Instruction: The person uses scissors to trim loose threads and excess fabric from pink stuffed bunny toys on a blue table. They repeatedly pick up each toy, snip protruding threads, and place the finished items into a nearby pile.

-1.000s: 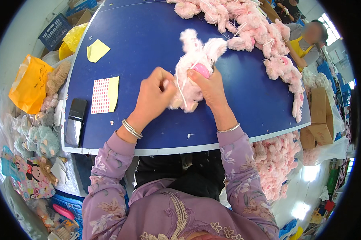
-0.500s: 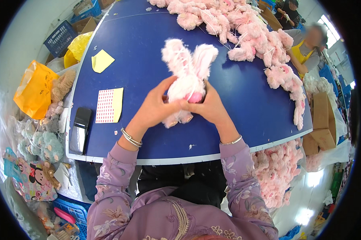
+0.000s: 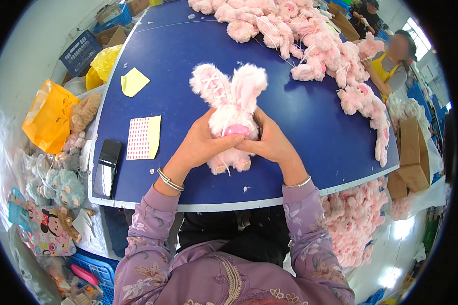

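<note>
Between my two hands is a fluffy pale pink plush rabbit (image 3: 232, 119), upright over the near part of the blue table (image 3: 188, 91). White cord criss-crosses its left ear, and a glossy pink oval patch shows on its front. My left hand (image 3: 204, 140) is closed around the left side of the toy. On the opposite side my right hand (image 3: 273, 138) grips it, and both thumbs press just below the pink patch. The fingers behind the toy are mostly hidden.
A heap of pink plush toys (image 3: 310, 40) covers the far right. At left lie a sticker sheet (image 3: 140, 138), a yellow paper (image 3: 134, 82) and a black phone (image 3: 107, 168). More pink plush (image 3: 353, 218) is piled below the right edge, near a cardboard box (image 3: 413, 152). A person in a yellow apron (image 3: 386, 70) sits at right.
My hands have tipped the rabbit so its ears sit lower and spread apart, and its pink patch and feet now face me more squarely. The grip stays on both sides.
</note>
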Available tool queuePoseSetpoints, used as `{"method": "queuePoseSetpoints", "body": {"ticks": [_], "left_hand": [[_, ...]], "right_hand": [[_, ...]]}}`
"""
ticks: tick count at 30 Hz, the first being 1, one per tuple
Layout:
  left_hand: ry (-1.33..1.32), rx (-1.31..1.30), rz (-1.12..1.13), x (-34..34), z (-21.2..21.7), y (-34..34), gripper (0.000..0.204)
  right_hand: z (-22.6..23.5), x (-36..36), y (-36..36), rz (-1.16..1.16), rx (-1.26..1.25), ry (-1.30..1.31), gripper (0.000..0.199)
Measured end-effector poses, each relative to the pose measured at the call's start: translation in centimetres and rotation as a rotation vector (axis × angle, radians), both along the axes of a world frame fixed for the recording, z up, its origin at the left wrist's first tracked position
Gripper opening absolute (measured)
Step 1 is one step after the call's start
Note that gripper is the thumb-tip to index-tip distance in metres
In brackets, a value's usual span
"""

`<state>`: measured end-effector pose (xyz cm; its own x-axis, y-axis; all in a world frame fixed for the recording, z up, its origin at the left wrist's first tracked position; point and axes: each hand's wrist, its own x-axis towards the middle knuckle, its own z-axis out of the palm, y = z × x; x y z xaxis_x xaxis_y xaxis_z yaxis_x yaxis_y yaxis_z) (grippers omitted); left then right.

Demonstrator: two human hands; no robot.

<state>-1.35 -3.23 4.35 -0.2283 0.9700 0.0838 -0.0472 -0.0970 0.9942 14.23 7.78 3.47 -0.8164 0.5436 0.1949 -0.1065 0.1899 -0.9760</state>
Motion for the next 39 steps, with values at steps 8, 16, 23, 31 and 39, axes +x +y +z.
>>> {"method": "queuePoseSetpoints", "body": {"ticks": [8, 16, 23, 31, 39], "left_hand": [[0.02, -0.126, -0.11, 0.8, -0.8, 0.2, 0.058], [0.0, -0.138, -0.098, 0.7, -0.8, 0.3, 0.058], [-0.017, -0.146, -0.062, 1.0, -0.3, 0.3, 0.059], [0.033, -0.165, -0.12, 0.9, -0.7, 0.3, 0.06], [-0.269, -0.094, 0.137, -0.1, -2.0, 0.8, 0.034]], "right_hand": [[-0.4, -0.4, 1.3, -0.379, -0.156, 0.077, 0.027], [-1.1, 1.2, 3.1, -0.299, -0.43, 0.141, 0.014], [-0.5, 1.5, 3.9, -0.392, -0.311, 0.141, 0.016], [-1.3, 1.7, 4.5, -0.479, -0.242, 0.024, 0.007], [0.3, 1.8, 3.7, -0.095, -0.284, -0.284, 0.032]]}}
